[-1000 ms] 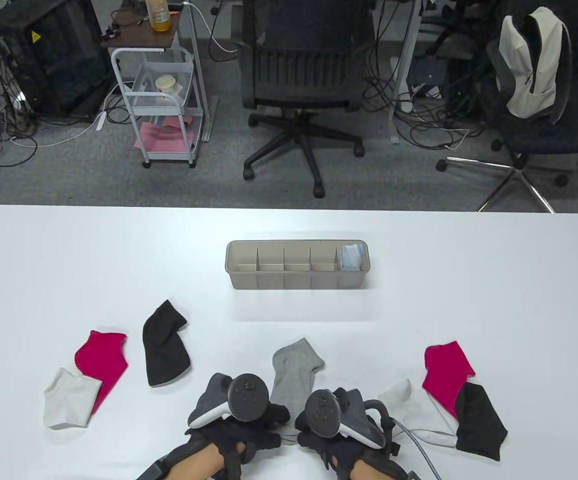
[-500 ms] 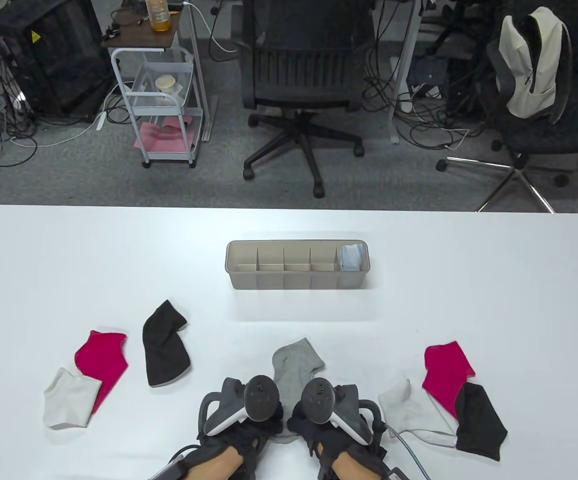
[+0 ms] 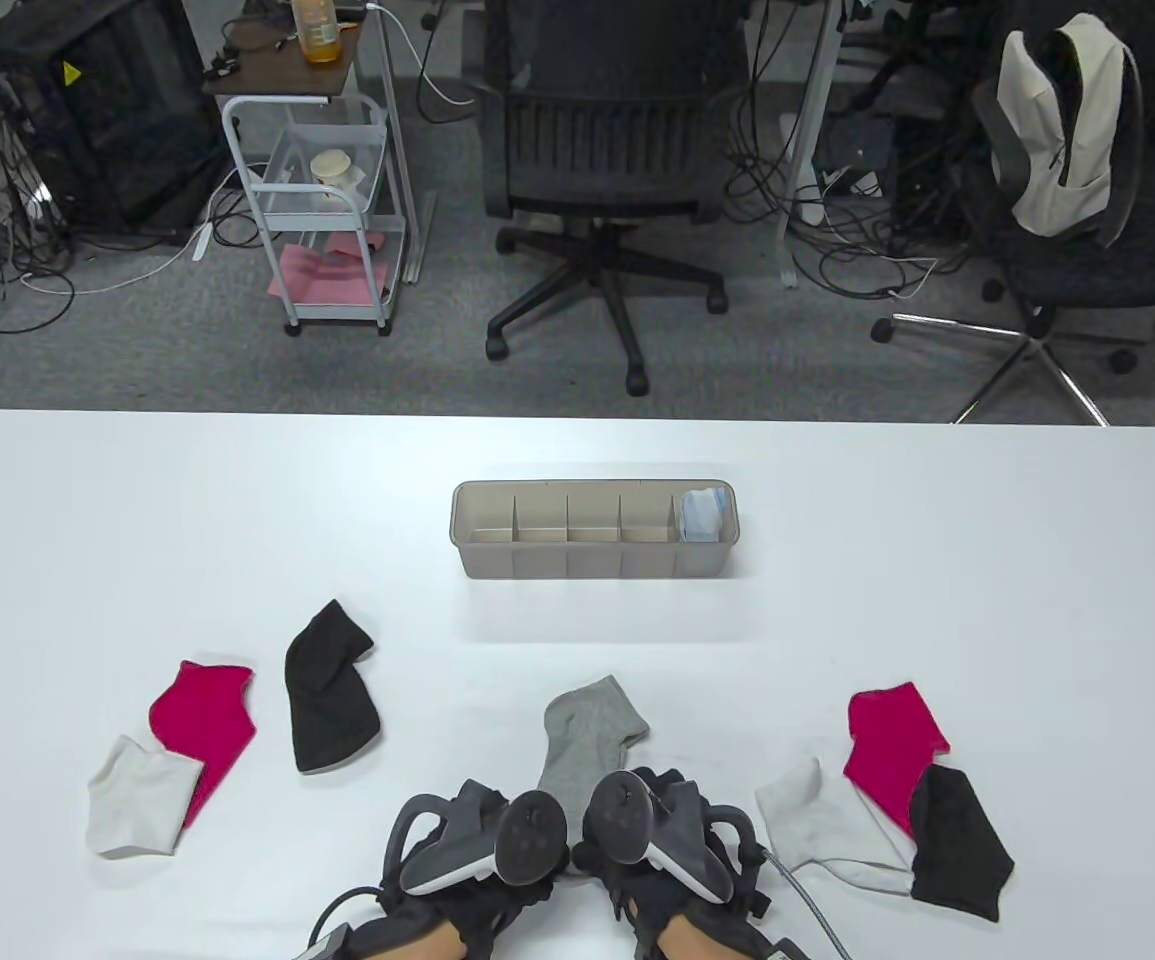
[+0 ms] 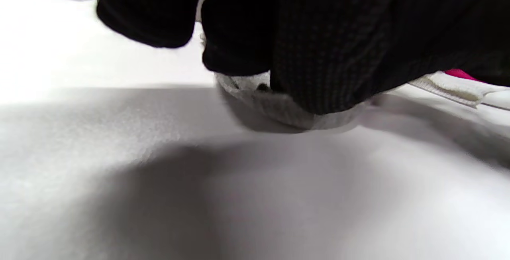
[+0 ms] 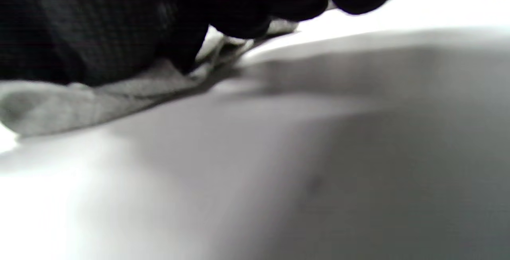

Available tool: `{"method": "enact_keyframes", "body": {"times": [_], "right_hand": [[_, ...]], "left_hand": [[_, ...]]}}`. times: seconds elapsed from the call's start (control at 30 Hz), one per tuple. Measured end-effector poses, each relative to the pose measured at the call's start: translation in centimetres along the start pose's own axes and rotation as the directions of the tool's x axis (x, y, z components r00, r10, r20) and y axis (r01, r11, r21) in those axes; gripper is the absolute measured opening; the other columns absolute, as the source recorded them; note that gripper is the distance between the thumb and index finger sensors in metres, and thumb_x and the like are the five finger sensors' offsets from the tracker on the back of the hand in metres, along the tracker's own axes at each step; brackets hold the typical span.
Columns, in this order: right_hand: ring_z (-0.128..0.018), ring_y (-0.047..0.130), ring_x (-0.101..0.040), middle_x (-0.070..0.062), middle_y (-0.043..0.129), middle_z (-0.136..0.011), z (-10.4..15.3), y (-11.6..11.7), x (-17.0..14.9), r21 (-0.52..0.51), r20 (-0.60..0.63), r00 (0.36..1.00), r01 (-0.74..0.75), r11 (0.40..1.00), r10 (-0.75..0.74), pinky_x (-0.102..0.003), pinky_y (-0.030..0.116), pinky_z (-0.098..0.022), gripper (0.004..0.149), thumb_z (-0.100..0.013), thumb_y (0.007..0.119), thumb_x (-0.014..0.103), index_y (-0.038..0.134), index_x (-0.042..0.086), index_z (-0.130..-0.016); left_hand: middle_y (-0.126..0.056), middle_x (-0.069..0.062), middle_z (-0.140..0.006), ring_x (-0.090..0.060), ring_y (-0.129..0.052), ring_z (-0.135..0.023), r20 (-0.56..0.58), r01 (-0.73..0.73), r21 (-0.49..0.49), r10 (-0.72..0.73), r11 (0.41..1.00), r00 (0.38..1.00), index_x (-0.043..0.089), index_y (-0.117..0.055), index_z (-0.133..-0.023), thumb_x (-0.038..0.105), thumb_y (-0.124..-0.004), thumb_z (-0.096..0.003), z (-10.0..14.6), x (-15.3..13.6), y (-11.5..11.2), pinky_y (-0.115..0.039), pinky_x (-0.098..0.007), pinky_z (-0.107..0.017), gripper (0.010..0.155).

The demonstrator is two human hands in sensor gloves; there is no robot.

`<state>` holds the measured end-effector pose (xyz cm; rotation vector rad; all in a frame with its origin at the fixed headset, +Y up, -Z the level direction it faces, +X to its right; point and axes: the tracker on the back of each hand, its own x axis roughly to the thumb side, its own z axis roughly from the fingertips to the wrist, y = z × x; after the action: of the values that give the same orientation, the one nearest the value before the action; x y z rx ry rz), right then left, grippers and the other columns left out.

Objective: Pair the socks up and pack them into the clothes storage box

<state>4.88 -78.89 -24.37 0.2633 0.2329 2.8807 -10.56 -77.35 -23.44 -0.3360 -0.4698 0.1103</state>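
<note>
A grey sock lies near the table's front edge, cuff pointing away from me. My left hand and right hand sit side by side over its near end, fingers hidden under the trackers. In the left wrist view curled fingers pinch the grey sock's edge. The right wrist view shows fingers clamped on grey fabric. The beige storage box stands mid-table, with a rolled blue pair in its rightmost compartment.
On the left lie a black sock, a pink sock and a white sock. On the right a white sock, a pink sock and a black sock overlap. A cable trails from my right wrist.
Both hands have drawn together and slid back toward the front edge, closing over the near end of the grey sock. The other socks and the box have not moved.
</note>
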Motion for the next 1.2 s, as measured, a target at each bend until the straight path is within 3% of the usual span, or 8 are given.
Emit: {"method": "enact_keyframes", "body": {"times": [0.17, 0.3, 0.43, 0.47, 0.73, 0.83, 0.97, 1.2], "right_hand": [[-0.068, 0.074, -0.023, 0.003, 0.081, -0.076, 1.1, -1.0, -0.2, 0.042, 0.101, 0.993, 0.052, 0.998, -0.056, -0.046, 0.063, -0.058, 0.039, -0.035, 0.092, 0.046, 0.086, 0.043, -0.074], [-0.071, 0.071, -0.023, 0.003, 0.078, -0.08, 1.3, 0.4, 0.2, 0.103, 0.135, 0.986, -0.11, 0.989, 0.096, -0.047, 0.061, -0.06, 0.053, -0.032, 0.091, 0.055, 0.078, 0.041, -0.082], [-0.066, 0.075, -0.022, 0.003, 0.082, -0.074, 0.8, 0.7, 0.4, 0.052, 0.064, 0.998, -0.031, 0.998, 0.028, -0.046, 0.064, -0.057, 0.044, -0.035, 0.083, 0.056, 0.083, 0.039, -0.075], [-0.065, 0.076, -0.022, 0.004, 0.083, -0.072, 0.6, 0.7, 0.3, 0.044, 0.03, 0.999, -0.027, 0.999, 0.026, -0.045, 0.065, -0.056, 0.039, -0.035, 0.084, 0.054, 0.085, 0.04, -0.072], [-0.066, 0.074, -0.023, 0.003, 0.08, -0.074, -0.2, 1.2, -0.4, 0.085, -0.166, 0.982, 0.106, 0.991, -0.091, -0.046, 0.063, -0.056, 0.038, -0.035, 0.088, 0.05, 0.081, 0.04, -0.071], [-0.067, 0.073, -0.023, 0.002, 0.079, -0.075, -0.3, 1.2, -0.4, 0.092, -0.18, 0.978, 0.124, 0.988, -0.106, -0.046, 0.063, -0.057, 0.037, -0.035, 0.088, 0.048, 0.081, 0.04, -0.071], [-0.066, 0.074, -0.023, 0.002, 0.08, -0.075, -0.3, 1.1, -0.4, 0.091, -0.181, 0.977, 0.128, 0.988, -0.11, -0.046, 0.063, -0.057, 0.037, -0.035, 0.088, 0.047, 0.082, 0.04, -0.071], [-0.065, 0.076, -0.024, 0.002, 0.083, -0.074, -0.4, 1.1, -0.5, 0.079, -0.169, 0.978, 0.137, 0.987, -0.122, -0.047, 0.065, -0.056, 0.035, -0.036, 0.089, 0.045, 0.086, 0.04, -0.071]], "left_hand": [[-0.09, -0.006, -0.065, -0.035, -0.083, -0.047, -0.006, -0.026, 0.003, 0.026, 1.0, 1.0, 0.018, -0.085, -0.091, 0.036, -0.093, -0.0386, -0.5, -0.2, -0.6, -0.066, -0.058, -0.041, 0.056], [-0.094, -0.007, -0.057, -0.035, -0.085, -0.042, -0.041, -0.123, 0.059, 0.125, 0.991, 0.991, 0.011, -0.095, -0.08, 0.034, -0.09, -0.0403, -1.4, -0.9, -0.6, -0.067, -0.058, -0.038, 0.047], [-0.095, -0.009, -0.052, -0.036, -0.086, -0.039, -0.124, -0.286, 0.031, 0.287, 0.958, 0.95, -0.004, -0.099, -0.074, 0.035, -0.09, -0.04, -2.3, -2.1, -0.7, -0.068, -0.059, -0.036, 0.052], [-0.095, -0.009, -0.05, -0.036, -0.086, -0.038, -0.155, -0.312, 0.028, 0.312, 0.95, 0.937, 0.025, -0.097, -0.072, 0.035, -0.091, -0.0397, -2.5, -2.4, -0.8, -0.067, -0.059, -0.036, 0.034], [-0.087, -0.008, -0.056, -0.034, -0.081, -0.044, -0.233, -0.241, 0.028, 0.241, 0.97, 0.942, 0.025, -0.088, -0.073, 0.043, -0.086, -0.0404, -2.6, -1.9, -1.3, -0.065, -0.057, -0.039, 0.038], [-0.083, -0.008, -0.065, -0.033, -0.079, -0.048, -0.195, -0.178, 0.078, 0.19, 0.981, 0.962, 0.025, -0.081, -0.085, 0.035, -0.092, -0.0392, -2.2, -1.3, -0.6, -0.064, -0.057, -0.041, 0.048], [-0.092, -0.004, -0.059, -0.033, -0.085, -0.044, -0.093, -0.08, 0.123, 0.092, 0.989, 0.991, 0.02, -0.096, -0.082, 0.031, -0.093, -0.0398, -0.2, -0.2, 0.6, -0.068, -0.057, -0.04, 0.044], [-0.097, -0.004, -0.057, -0.034, -0.087, -0.042, -0.072, 0.024, 0.081, -0.018, 0.996, 0.997, 0.027, -0.09, -0.085, 0.034, -0.093, -0.0393, 0.0, 0.7, -0.3, -0.069, -0.058, -0.039, 0.046]]}}
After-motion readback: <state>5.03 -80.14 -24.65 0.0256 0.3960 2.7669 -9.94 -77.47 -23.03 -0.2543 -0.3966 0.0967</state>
